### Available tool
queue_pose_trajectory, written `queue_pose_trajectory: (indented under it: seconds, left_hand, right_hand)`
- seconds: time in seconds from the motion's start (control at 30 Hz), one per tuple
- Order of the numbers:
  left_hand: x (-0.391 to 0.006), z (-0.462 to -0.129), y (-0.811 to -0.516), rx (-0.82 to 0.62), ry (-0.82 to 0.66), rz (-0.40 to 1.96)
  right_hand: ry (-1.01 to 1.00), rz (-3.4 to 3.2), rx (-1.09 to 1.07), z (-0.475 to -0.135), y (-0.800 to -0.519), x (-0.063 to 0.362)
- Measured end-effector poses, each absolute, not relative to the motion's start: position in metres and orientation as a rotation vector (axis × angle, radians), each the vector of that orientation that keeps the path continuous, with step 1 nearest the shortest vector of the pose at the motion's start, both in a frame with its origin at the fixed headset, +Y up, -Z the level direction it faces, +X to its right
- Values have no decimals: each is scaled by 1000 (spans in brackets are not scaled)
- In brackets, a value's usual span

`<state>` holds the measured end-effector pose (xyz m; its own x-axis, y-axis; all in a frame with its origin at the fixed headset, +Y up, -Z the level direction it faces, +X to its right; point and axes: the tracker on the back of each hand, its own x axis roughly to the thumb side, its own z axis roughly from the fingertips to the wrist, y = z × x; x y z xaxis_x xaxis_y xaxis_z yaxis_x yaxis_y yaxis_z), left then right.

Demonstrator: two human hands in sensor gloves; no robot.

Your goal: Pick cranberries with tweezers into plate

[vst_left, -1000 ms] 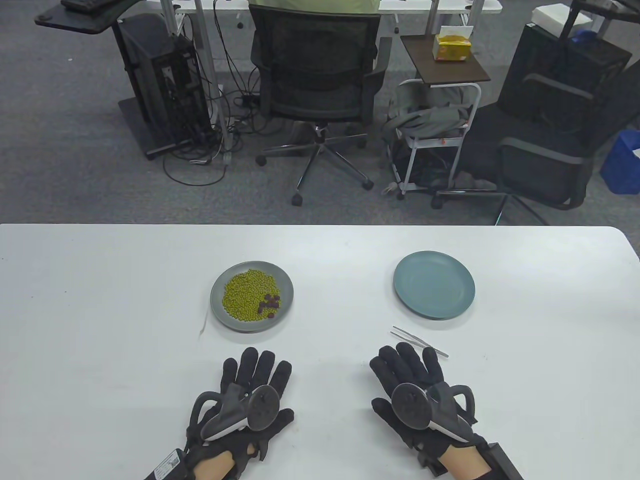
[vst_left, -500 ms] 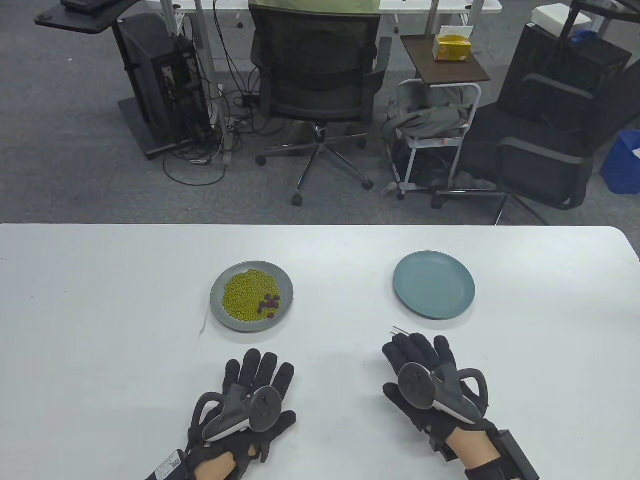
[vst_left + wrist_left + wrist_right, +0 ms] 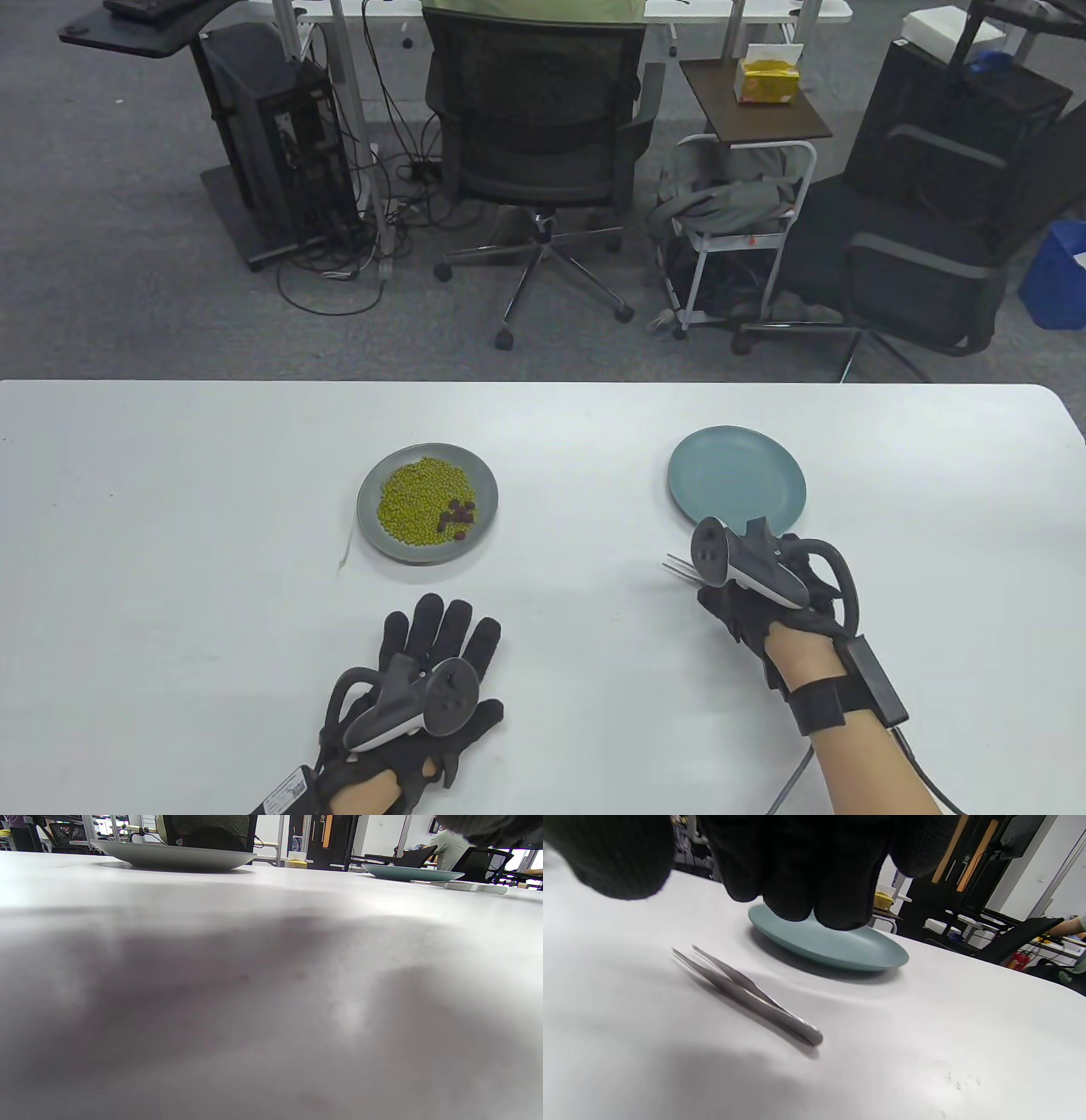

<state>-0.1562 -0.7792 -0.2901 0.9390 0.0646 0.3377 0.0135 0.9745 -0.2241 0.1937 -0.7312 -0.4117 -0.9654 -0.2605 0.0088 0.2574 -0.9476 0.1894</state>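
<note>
A grey plate (image 3: 373,531) holds green beans and several dark red cranberries (image 3: 458,514) at its right side. An empty teal plate (image 3: 747,471) stands to the right. Metal tweezers (image 3: 679,566) lie on the table just in front of it, tips pointing left. My right hand (image 3: 747,594) hovers over them. In the right wrist view the fingers (image 3: 814,870) hang above the tweezers (image 3: 746,993) without touching them, with the teal plate (image 3: 848,950) behind. My left hand (image 3: 433,645) rests flat on the table, fingers spread, in front of the grey plate.
The white table's far edge (image 3: 543,384) lies beyond the plates, with office chairs and carts on the floor behind. A thin pale strand (image 3: 346,552) lies left of the grey plate. The left wrist view shows the grey plate (image 3: 178,857) and teal plate (image 3: 407,873) low across the tabletop.
My right hand has moved forward and lifted from flat on the table to above the tweezers, now covering most of them. The left hand and the plates have not moved.
</note>
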Motion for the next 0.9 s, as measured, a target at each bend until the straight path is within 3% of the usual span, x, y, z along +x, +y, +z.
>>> queue_pose_trajectory:
  seconds: [0.3, 0.9]
  left_hand:
    - [-156, -290, -779, -225, -351, 26]
    - [-156, -291, -781, -244, -343, 24]
  right_hand:
    - [-381, -2764, 139, -428, -775, 193]
    - [-136, -2867, 125, -417, -784, 188]
